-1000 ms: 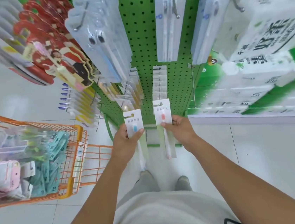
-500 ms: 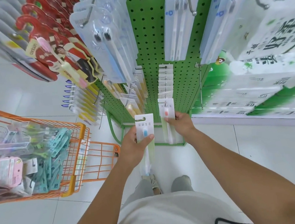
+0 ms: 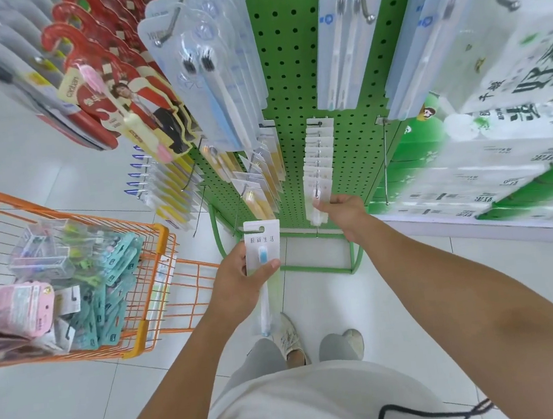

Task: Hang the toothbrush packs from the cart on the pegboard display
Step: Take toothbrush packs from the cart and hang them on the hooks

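White-carded toothbrush pack (image 3: 262, 252), long axis running 12 to 6, is gripped by the left hand (image 3: 238, 279), thumb across its face. The loaded peg (image 3: 319, 166) lies at 1 o'clock. Nearer to it, the right hand (image 3: 342, 212) pinches a second pack (image 3: 316, 216) at the peg tip.

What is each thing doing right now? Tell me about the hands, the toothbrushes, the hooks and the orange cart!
Left hand: grips a white-carded blue toothbrush pack, upright, off the hook.
Right hand: pinches a white toothbrush pack at the tip of the metal peg hook; whether it is on the hook, cannot tell.
Row of white packs: hanging on that hook.
Green pegboard display: upright, hooks loaded.
Orange wire cart: holding many packs.
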Demonstrator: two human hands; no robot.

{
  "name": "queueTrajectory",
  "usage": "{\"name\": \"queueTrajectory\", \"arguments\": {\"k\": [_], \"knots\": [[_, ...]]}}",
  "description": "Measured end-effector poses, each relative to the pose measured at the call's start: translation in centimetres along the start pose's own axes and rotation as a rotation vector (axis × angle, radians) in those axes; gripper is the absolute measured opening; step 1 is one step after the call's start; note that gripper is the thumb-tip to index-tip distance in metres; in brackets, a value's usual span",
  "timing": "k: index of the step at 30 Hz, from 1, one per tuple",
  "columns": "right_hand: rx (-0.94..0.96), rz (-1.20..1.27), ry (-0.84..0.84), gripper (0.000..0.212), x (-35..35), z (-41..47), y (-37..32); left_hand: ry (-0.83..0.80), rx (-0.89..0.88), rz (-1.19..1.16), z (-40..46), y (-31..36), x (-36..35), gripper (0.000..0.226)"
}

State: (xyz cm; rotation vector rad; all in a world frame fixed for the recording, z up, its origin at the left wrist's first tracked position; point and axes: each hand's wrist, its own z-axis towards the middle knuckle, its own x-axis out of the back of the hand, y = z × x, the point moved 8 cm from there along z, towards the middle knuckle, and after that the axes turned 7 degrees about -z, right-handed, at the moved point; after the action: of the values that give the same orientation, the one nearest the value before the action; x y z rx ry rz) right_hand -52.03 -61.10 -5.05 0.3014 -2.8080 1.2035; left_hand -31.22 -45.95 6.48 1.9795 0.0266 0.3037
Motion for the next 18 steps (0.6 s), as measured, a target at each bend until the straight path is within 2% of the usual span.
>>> {"name": "queueTrajectory", "arguments": {"k": [1,3,6,7,9,11,13,16,18], "knots": [[0.004,0.003,0.011,0.031,0.0,0.0,0.0,0.002,-0.002,0.003,0.1,0.0,0.0,0.024],[0.006,0.012,0.046,0.031,0.2,-0.2,0.4,0.002,-0.004,-0.008,0.2,0.1,-0.2,0.023],[-0.022,0.044,0.128,0.054,1.4,-1.5,1.2,-0.006,-0.008,0.003,0.7,0.2,-0.7,0.021],[-0.021,0.048,0.172,0.055,2.1,-2.8,1.2,-0.009,-0.011,0.016,1.0,0.2,-0.9,0.021],[0.044,0.119,0.207,0.038,2.8,-6.3,0.9,-0.031,-0.021,0.024,1.4,0.4,-1.6,0.022],[0.167,0.165,0.053,0.022,1.8,-10.5,-0.3,-0.071,-0.059,0.051,1.8,1.1,-2.8,0.023],[0.275,0.086,-0.137,0.02,0.2,-13.9,-1.5,-0.086,-0.097,0.119,2.4,1.4,-3.9,0.026],[0.356,-0.039,-0.141,0.022,0.0,-14.6,-2.0,-0.081,-0.129,0.243,3.2,1.2,-5.1,0.033],[0.34,-0.057,-0.112,0.033,0.2,-14.0,-1.6,-0.108,-0.188,0.32,3.3,1.5,-6.1,0.04]]}}
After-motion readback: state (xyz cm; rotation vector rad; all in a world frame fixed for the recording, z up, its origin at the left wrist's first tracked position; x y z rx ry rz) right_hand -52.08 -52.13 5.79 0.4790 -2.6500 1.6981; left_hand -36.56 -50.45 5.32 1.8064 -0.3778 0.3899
